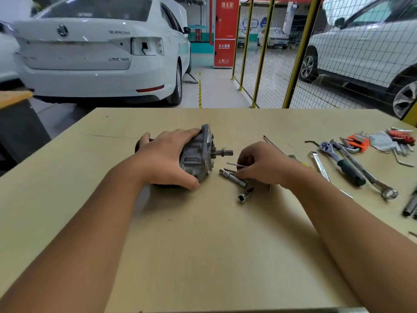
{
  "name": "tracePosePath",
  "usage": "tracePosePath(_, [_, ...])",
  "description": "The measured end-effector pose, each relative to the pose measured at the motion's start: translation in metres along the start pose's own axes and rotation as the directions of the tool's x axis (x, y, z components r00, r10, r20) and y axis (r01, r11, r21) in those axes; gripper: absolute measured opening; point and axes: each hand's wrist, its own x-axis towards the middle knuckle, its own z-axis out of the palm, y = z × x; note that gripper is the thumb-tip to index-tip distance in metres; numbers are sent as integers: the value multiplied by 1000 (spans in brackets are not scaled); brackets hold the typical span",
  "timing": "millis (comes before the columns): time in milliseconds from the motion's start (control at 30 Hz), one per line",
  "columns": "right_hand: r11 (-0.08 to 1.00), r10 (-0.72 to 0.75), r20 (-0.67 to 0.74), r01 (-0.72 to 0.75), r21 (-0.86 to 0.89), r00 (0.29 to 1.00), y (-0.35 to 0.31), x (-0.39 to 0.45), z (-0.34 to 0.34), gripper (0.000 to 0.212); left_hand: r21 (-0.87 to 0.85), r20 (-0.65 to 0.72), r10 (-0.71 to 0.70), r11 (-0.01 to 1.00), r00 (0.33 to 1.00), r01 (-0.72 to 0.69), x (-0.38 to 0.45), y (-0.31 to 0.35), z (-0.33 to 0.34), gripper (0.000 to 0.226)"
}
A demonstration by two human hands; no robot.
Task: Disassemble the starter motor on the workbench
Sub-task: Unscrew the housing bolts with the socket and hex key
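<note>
- While my left hand [165, 158] clamps over the starter motor [198, 154] mid-worktop [203, 245], fingers curled round its housing, I see the motor lying on its side, long axis left-right, shaft pointing right.
- Just right, my right hand [262, 164] pinches a thin metal piece [235, 164] over an extension bar [232, 177]; a socket bit [245, 194] lies nearer me.
- Farther right lie a ratchet [343, 164], a wrench [370, 177] and hex keys [358, 141].

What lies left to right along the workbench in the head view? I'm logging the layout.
Left hand → starter motor → right hand → ratchet wrench → orange hex key set → red hex key set.
</note>
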Motion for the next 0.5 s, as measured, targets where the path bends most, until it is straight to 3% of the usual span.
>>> tracePosePath(233, [1000, 13, -167, -9, 23, 986, 2, 2, -14, 6, -114, -50, 54, 992, 997, -59, -2, -10, -4, 105])
tracePosePath(367, [992, -108, -145, 98, -73, 983, -2, -4, -20, 7, -148, -86, 82, 985, 993, -94, -3, -9, -5, 99])
tracePosePath(500, [974, -225, -167, 229, 2, 960, -12, -9, -21, 8, -175, -58, 74, 981, 996, -83, -7, -12, -9, 103])
